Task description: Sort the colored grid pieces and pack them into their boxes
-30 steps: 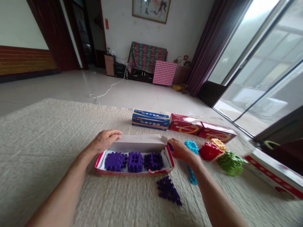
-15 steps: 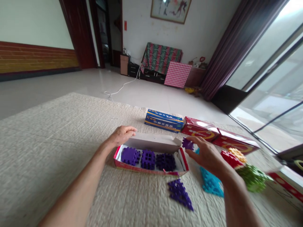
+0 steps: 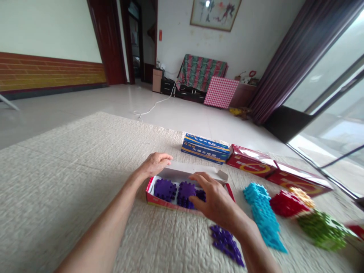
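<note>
An open red-and-white cardboard box lies on the quilted mat, with purple interlocking plastic pieces stacked inside. At its back left corner my left hand has its fingers closed on the edge of the raised white lid flap. My right hand reaches over the box, its thumb and fingers around a purple square building piece at the middle stack. Another stack shows partly under that hand. A purple triangular piece lies on the mat near my right forearm.
Behind the box stand a blue box and two red boxes. To the right lie blue pieces, red pieces, yellow pieces and green pieces. A white cable runs across the tiled floor.
My right hand has brought the purple square piece leftward from beside the box to the middle stack. My left hand stays at the flap. The view has shifted slightly left.
</note>
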Tool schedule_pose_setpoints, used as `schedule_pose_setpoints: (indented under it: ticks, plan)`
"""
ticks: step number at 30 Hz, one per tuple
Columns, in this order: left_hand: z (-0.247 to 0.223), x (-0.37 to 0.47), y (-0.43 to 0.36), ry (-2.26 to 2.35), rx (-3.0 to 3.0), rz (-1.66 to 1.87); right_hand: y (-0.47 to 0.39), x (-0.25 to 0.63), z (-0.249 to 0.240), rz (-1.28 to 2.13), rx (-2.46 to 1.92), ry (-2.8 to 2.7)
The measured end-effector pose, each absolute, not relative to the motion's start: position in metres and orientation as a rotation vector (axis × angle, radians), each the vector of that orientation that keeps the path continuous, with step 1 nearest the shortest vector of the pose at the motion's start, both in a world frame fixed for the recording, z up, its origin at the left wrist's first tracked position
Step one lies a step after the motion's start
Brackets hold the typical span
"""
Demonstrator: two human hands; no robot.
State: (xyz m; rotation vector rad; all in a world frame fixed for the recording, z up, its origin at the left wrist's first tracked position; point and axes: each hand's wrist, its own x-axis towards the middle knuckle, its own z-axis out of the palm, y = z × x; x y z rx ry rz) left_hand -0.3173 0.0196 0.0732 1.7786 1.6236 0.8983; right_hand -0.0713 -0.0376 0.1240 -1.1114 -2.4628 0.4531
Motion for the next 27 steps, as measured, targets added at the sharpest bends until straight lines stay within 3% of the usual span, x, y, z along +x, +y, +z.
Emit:
schedule_pose_setpoints:
  ticks: [12, 20, 27]
  plan:
    - [0.072, -0.319, 0.017, 1.568, 1.698, 0.972, -0.068, 0.006, 0.139, 0.215, -1.274, -2.156]
    - [0.078, -0.319, -0.005, 1.536, 1.641, 1.206, -0.110, 0.037, 0.084, 0.448, -1.544, -2.165]
    - [0.068, -0.317, -0.008, 1.489, 1.552, 1.282, -0.131, 0.023, 0.054, 0.414, -1.558, -2.228]
